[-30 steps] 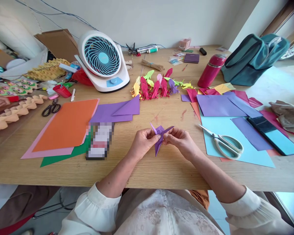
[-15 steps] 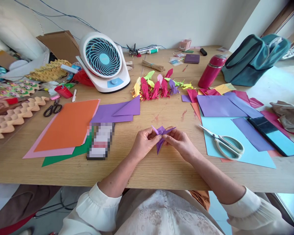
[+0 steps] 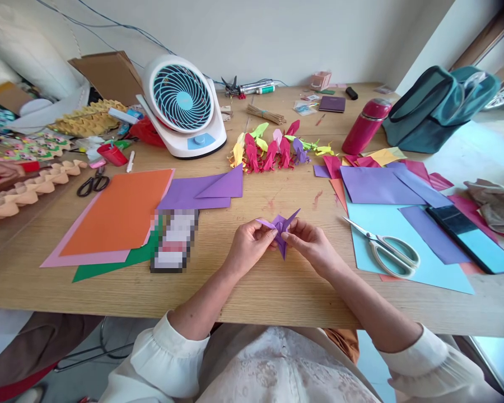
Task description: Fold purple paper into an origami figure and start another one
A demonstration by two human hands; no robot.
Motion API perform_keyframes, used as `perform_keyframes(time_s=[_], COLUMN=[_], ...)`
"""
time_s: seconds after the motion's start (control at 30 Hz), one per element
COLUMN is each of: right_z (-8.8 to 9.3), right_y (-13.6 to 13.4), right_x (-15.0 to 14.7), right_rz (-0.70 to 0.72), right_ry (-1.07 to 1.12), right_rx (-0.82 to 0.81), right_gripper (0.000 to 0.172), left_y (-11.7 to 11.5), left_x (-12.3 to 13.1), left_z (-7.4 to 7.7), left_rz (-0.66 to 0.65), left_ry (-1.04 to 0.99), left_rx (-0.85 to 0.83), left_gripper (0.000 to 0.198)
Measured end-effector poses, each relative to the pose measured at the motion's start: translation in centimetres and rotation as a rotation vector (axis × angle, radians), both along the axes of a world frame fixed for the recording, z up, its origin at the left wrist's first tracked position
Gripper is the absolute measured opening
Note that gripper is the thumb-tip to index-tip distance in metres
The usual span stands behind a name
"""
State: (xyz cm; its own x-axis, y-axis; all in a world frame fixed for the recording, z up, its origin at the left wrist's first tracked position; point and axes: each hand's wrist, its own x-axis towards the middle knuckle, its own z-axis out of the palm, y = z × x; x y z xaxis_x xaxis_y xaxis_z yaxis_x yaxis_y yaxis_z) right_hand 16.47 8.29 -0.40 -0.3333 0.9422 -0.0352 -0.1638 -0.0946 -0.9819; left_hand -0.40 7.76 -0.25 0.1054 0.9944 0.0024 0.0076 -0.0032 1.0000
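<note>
Between my two hands, just above the wooden table (image 3: 218, 291), is a purple origami piece (image 3: 280, 223) with pointed arms to either side and a point hanging down. My left hand (image 3: 252, 242) pinches its left side between thumb and fingers. On the other side, my right hand (image 3: 308, 243) grips it with the thumb pressed near the middle. Some fingertips are hidden behind the paper. Beyond the hands, folded paper figures (image 3: 271, 150) in red, yellow, green, pink and purple lie in a cluster.
Left are orange paper (image 3: 117, 212), a phone (image 3: 174, 240), black scissors (image 3: 93, 182) and a fan (image 3: 182, 106). Right are white-handled scissors (image 3: 392, 254) on light-blue paper (image 3: 428, 277), another phone (image 3: 472, 238), a red flask (image 3: 367, 126) and a teal bag (image 3: 437, 109). Another person's hand (image 3: 0, 170) shows far left.
The purple piece has turned a little in my hands, its right arm now pointing more steeply upward. Both hands keep hold of it. The view has shifted slightly.
</note>
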Motion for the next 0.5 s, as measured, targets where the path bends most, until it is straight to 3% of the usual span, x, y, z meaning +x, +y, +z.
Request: perform_keyframes(time_s=[0.33, 0.5], right_z=[-0.51, -0.8], right_y=[-0.02, -0.38], right_x=[-0.29, -0.64], right_rz=[-0.029, -0.061], right_ry=[-0.101, -0.194], right_rx=[0.04, 0.063], right_gripper=[0.039, 0.038], left_y=[-0.42, -0.58], left_x=[0.39, 0.38], left_z=[0.71, 0.82], left_rz=[-0.065, 0.015], left_ry=[0.007, 0.155], left_rx=[-0.003, 0.071], left_gripper=[0.024, 0.023])
